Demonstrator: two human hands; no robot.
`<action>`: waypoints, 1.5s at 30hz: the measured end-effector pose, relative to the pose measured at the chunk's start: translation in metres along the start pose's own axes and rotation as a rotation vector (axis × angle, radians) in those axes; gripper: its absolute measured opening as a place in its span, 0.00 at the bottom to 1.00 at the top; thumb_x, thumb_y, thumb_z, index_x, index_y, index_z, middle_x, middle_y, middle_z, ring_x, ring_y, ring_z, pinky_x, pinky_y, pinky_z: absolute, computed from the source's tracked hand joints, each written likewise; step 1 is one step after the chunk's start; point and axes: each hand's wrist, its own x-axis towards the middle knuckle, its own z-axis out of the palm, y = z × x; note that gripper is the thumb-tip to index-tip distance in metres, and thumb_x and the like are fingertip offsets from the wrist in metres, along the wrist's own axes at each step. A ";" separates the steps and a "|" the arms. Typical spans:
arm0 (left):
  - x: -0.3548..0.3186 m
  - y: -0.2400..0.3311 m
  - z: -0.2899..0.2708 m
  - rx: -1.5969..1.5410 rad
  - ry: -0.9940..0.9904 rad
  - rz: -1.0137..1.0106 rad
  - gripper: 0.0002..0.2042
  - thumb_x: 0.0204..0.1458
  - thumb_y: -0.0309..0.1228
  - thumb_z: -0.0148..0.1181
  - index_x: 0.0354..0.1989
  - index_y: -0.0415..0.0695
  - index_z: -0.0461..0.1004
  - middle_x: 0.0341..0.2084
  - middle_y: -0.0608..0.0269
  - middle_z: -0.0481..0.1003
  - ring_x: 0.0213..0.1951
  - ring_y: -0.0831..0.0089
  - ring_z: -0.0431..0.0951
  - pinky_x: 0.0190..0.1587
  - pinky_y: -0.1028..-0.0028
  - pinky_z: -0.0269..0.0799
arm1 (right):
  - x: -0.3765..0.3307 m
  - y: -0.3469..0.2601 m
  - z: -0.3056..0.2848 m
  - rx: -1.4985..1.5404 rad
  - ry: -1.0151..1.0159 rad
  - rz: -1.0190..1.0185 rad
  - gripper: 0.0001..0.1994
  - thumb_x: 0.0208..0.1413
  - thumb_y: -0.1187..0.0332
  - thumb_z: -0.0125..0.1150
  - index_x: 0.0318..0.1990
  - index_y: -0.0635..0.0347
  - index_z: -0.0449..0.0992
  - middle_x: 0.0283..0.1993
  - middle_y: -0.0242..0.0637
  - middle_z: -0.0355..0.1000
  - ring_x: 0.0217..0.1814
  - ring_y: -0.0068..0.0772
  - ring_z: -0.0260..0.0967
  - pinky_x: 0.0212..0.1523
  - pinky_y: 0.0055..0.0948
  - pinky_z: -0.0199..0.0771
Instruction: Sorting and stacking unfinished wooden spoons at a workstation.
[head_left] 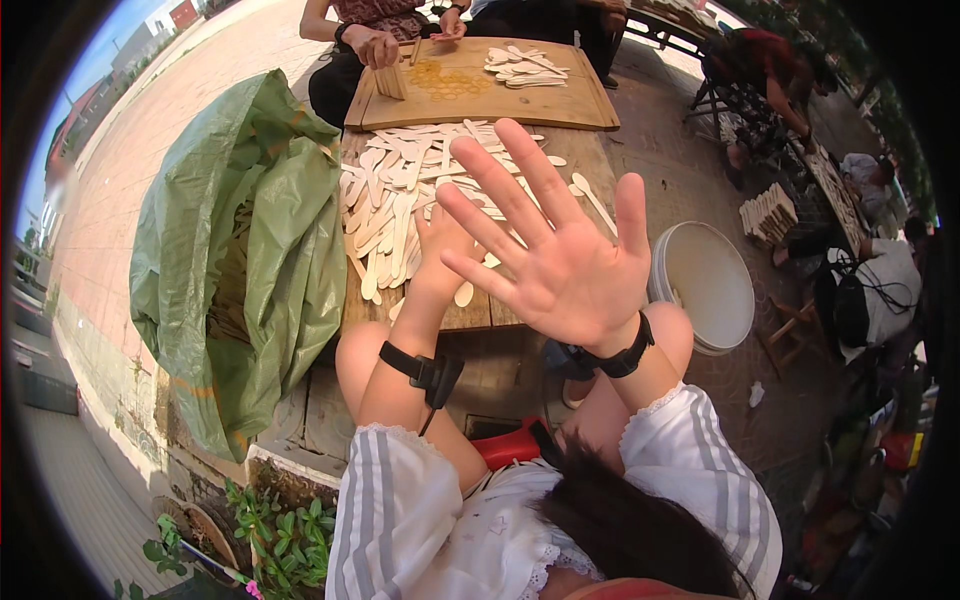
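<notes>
**Raised palm over a bench of wooden spoons**

Outdoor paved yard, bright sun; a rough wooden table [470,315] runs from centre toward 12 o'clock. Flat wooden spoons [385,215] lie in a loose heap across its top, overlapping at all angles.

Right hand [560,265] is lifted above the table at centre, palm facing away from the camera, all five fingers spread wide, holding nothing. Black wrist strap [625,355] at its base.

Left hand [440,245] lies lower, just at 9 o'clock of the right, resting down on the spoon heap; the raised right hand hides part of it, so its grip cannot be told. A black strap [415,368] is on that forearm too.

At 9 o'clock, a large green woven sack [245,260] stands open beside the table, more wooden pieces inside. At 3 o'clock, a white bucket [710,285] sits just beside the table edge.

At 12 o'clock, a wooden board [560,100] carries a smaller spoon pile [525,68]; another person's hand [375,45] grips a stack of sticks [392,80] there.
</notes>
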 end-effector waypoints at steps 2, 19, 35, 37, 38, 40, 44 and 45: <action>-0.002 0.008 -0.003 -0.422 -0.061 0.141 0.24 0.47 0.52 0.51 0.50 0.55 0.59 0.55 0.54 0.56 0.62 0.57 0.49 0.63 0.51 0.38 | 0.000 -0.001 0.007 0.001 -0.072 -0.008 0.40 0.58 0.37 0.31 0.68 0.44 0.22 0.72 0.35 0.12 0.74 0.41 0.10 0.69 0.51 0.17; -0.014 0.180 0.130 -1.336 -0.604 1.544 0.55 0.44 0.74 0.35 0.67 0.44 0.22 0.68 0.56 0.37 0.63 0.51 0.47 0.63 0.42 0.26 | -0.009 0.035 0.030 -0.098 -0.557 -0.764 0.58 0.37 0.26 0.42 0.67 0.53 0.24 0.72 0.32 0.18 0.74 0.31 0.10 0.71 0.37 0.20; 0.007 0.125 0.067 -1.113 -0.403 1.376 0.48 0.51 0.68 0.29 0.65 0.43 0.17 0.66 0.57 0.15 0.68 0.63 0.20 0.68 0.68 0.22 | -0.028 0.015 0.008 -0.119 -0.484 -0.498 0.42 0.60 0.43 0.37 0.64 0.42 0.10 0.69 0.28 0.01 0.74 0.31 0.05 0.71 0.40 0.21; 0.004 0.126 0.065 -1.074 -0.485 1.381 0.48 0.51 0.68 0.29 0.65 0.42 0.18 0.66 0.57 0.17 0.68 0.63 0.22 0.68 0.68 0.22 | -0.021 0.000 0.011 -0.891 -0.491 -0.663 0.43 0.58 0.39 0.36 0.66 0.48 0.15 0.71 0.37 0.10 0.74 0.39 0.11 0.70 0.43 0.20; -0.008 0.134 0.072 -0.817 -0.241 1.135 0.48 0.52 0.67 0.27 0.65 0.40 0.21 0.67 0.53 0.22 0.69 0.60 0.24 0.68 0.65 0.22 | -0.014 -0.022 0.001 -1.565 -0.520 -0.739 0.44 0.57 0.36 0.34 0.68 0.51 0.21 0.73 0.42 0.17 0.75 0.43 0.15 0.70 0.44 0.20; -0.042 0.156 0.080 -0.262 0.234 0.581 0.47 0.52 0.67 0.24 0.66 0.36 0.25 0.67 0.47 0.31 0.69 0.54 0.29 0.68 0.59 0.22 | -0.010 -0.026 -0.035 -2.084 -0.253 -0.850 0.42 0.55 0.37 0.36 0.67 0.63 0.47 0.71 0.48 0.41 0.75 0.47 0.26 0.69 0.47 0.18; -0.028 0.155 0.056 -0.350 0.240 0.991 0.47 0.51 0.68 0.24 0.67 0.36 0.36 0.63 0.40 0.52 0.67 0.49 0.43 0.67 0.58 0.31 | -0.002 -0.029 -0.054 -1.096 0.620 -0.427 0.33 0.61 0.46 0.30 0.65 0.62 0.50 0.66 0.49 0.54 0.69 0.42 0.48 0.68 0.37 0.41; -0.022 0.151 0.053 0.396 0.303 0.821 0.43 0.55 0.62 0.28 0.67 0.37 0.39 0.62 0.43 0.54 0.66 0.51 0.47 0.67 0.58 0.31 | -0.008 -0.029 -0.051 -0.887 0.597 -0.432 0.32 0.62 0.48 0.30 0.66 0.63 0.48 0.65 0.49 0.53 0.68 0.40 0.50 0.68 0.35 0.43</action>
